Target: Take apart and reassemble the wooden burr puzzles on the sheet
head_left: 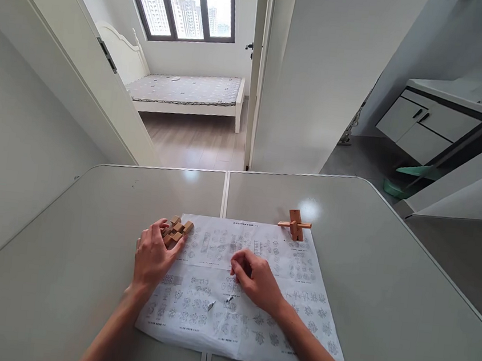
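My left hand (153, 254) is closed around a wooden interlocking puzzle (177, 231) made of several small blocks, at the left upper corner of a printed sheet (208, 329). Fingers cover the puzzle's left side, and the thumb presses its near side. Over the middle of the sheet, my right hand (256, 277) has its fingers curled toward the thumb. Whether anything is between them is hidden. The creased white sheet carries rows of small diagrams. Another wooden puzzle (294, 225), with crossed flat pieces, stands at the sheet's far right corner.
Two small torn-looking bits (211, 305) lie on the sheet's lower part. A grey table (383, 299) with a centre seam carries everything. Beyond its far edge are a doorway, a bed (185, 89) and a window. A white cabinet (434, 120) is at the right.
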`<action>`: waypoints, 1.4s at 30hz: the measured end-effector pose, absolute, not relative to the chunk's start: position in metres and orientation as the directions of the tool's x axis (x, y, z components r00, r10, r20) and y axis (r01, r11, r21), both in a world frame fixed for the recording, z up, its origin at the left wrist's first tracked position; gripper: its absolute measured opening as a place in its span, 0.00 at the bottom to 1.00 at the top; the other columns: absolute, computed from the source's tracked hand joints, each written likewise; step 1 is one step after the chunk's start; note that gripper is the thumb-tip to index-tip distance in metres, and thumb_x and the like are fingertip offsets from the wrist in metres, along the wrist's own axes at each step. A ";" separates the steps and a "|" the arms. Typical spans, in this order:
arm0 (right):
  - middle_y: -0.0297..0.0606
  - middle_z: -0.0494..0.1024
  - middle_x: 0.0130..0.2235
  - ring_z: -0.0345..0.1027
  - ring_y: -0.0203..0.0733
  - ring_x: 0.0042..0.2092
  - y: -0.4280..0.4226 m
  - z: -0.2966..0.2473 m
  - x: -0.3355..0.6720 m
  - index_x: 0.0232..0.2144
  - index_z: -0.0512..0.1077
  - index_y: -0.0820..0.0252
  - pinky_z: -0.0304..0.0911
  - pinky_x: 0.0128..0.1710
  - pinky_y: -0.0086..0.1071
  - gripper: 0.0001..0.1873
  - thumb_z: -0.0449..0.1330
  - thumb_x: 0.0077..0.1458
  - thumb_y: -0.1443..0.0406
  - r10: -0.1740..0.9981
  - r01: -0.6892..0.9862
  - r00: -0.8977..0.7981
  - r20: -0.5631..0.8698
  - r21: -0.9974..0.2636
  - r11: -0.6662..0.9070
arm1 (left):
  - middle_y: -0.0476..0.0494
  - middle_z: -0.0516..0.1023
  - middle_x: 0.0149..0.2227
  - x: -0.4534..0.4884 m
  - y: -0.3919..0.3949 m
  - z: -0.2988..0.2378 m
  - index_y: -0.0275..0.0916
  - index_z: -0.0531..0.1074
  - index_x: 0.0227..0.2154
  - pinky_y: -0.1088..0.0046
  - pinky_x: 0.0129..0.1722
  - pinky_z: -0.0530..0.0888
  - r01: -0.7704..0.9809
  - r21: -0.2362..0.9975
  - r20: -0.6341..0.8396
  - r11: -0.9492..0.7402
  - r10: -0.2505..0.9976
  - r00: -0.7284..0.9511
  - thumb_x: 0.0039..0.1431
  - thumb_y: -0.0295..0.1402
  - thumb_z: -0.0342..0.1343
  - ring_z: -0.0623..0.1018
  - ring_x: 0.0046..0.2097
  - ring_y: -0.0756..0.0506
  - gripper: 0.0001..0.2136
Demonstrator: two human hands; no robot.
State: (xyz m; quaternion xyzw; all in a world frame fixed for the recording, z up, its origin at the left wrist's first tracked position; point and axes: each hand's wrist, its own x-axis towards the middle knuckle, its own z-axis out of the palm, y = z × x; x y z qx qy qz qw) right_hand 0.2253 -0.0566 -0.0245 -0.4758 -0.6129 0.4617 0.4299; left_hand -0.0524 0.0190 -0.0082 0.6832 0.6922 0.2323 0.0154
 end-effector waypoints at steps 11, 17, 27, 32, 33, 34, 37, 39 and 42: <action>0.32 0.78 0.31 0.68 0.37 0.27 -0.057 -0.022 0.221 0.36 0.69 0.54 0.63 0.28 0.30 0.06 0.55 0.69 0.65 0.982 0.197 -0.160 0.096 -0.972 0.127 | 0.36 0.77 0.52 -0.030 0.004 0.001 0.42 0.66 0.58 0.57 0.41 0.82 0.874 0.452 0.361 -0.179 0.933 0.005 0.63 0.57 0.57 0.82 0.49 0.34 0.29; 0.44 0.74 0.49 0.73 0.47 0.46 -0.059 -0.030 0.219 0.51 0.68 0.54 0.74 0.46 0.40 0.13 0.56 0.65 0.68 0.955 0.366 0.100 0.278 -0.903 0.225 | 0.39 0.71 0.56 0.026 -0.016 -0.005 0.45 0.65 0.59 0.60 0.44 0.83 0.776 0.497 0.412 -0.388 0.893 0.182 0.62 0.40 0.65 0.82 0.48 0.39 0.25; 0.46 0.64 0.63 0.63 0.56 0.65 -0.067 -0.031 0.222 0.66 0.58 0.46 0.68 0.64 0.55 0.36 0.58 0.58 0.74 0.951 0.530 0.040 0.307 -0.813 0.240 | 0.40 0.72 0.55 0.063 -0.024 -0.009 0.48 0.63 0.59 0.55 0.51 0.81 0.751 0.519 0.352 -0.408 0.903 0.247 0.56 0.31 0.68 0.79 0.53 0.36 0.30; 0.46 0.65 0.63 0.62 0.59 0.65 -0.067 -0.032 0.228 0.66 0.58 0.45 0.67 0.64 0.57 0.38 0.59 0.58 0.73 0.965 0.516 0.027 0.261 -0.830 0.210 | 0.37 0.72 0.56 0.064 -0.026 -0.014 0.48 0.63 0.59 0.49 0.52 0.78 0.759 0.517 0.326 -0.395 0.911 0.252 0.57 0.34 0.68 0.79 0.53 0.33 0.29; 0.46 0.65 0.63 0.62 0.59 0.66 -0.067 -0.032 0.229 0.66 0.58 0.44 0.66 0.65 0.57 0.38 0.60 0.57 0.73 0.967 0.508 0.025 0.252 -0.837 0.205 | 0.37 0.72 0.56 0.064 -0.026 -0.014 0.48 0.63 0.59 0.49 0.52 0.78 0.755 0.520 0.326 -0.400 0.909 0.258 0.57 0.35 0.68 0.79 0.53 0.33 0.29; 0.45 0.64 0.63 0.62 0.59 0.66 -0.067 -0.032 0.230 0.66 0.58 0.44 0.66 0.65 0.56 0.38 0.60 0.56 0.73 0.969 0.500 0.021 0.245 -0.842 0.202 | 0.37 0.72 0.56 0.063 -0.026 -0.015 0.49 0.63 0.60 0.49 0.52 0.78 0.747 0.524 0.326 -0.409 0.907 0.268 0.57 0.36 0.68 0.79 0.53 0.33 0.30; 0.45 0.62 0.64 0.61 0.59 0.66 -0.068 -0.031 0.230 0.66 0.57 0.45 0.66 0.65 0.55 0.40 0.60 0.54 0.74 0.973 0.486 -0.009 0.231 -0.849 0.206 | 0.38 0.69 0.57 0.056 -0.026 -0.013 0.50 0.60 0.62 0.53 0.49 0.80 0.695 0.577 0.286 -0.429 0.903 0.320 0.57 0.36 0.68 0.80 0.47 0.38 0.32; 0.46 0.62 0.65 0.61 0.59 0.66 -0.068 -0.030 0.231 0.67 0.57 0.45 0.66 0.65 0.55 0.41 0.61 0.54 0.74 0.974 0.480 -0.031 0.223 -0.852 0.210 | 0.37 0.66 0.60 0.048 -0.022 -0.010 0.50 0.57 0.64 0.58 0.46 0.81 0.642 0.635 0.225 -0.430 0.898 0.379 0.56 0.34 0.67 0.80 0.42 0.43 0.35; 0.46 0.61 0.65 0.61 0.59 0.66 -0.068 -0.030 0.232 0.67 0.56 0.44 0.66 0.65 0.55 0.41 0.61 0.55 0.73 0.978 0.478 -0.034 0.208 -0.856 0.199 | 0.35 0.63 0.64 0.032 -0.014 -0.005 0.51 0.54 0.67 0.60 0.45 0.82 0.553 0.690 0.147 -0.467 0.839 0.524 0.55 0.34 0.67 0.79 0.40 0.47 0.39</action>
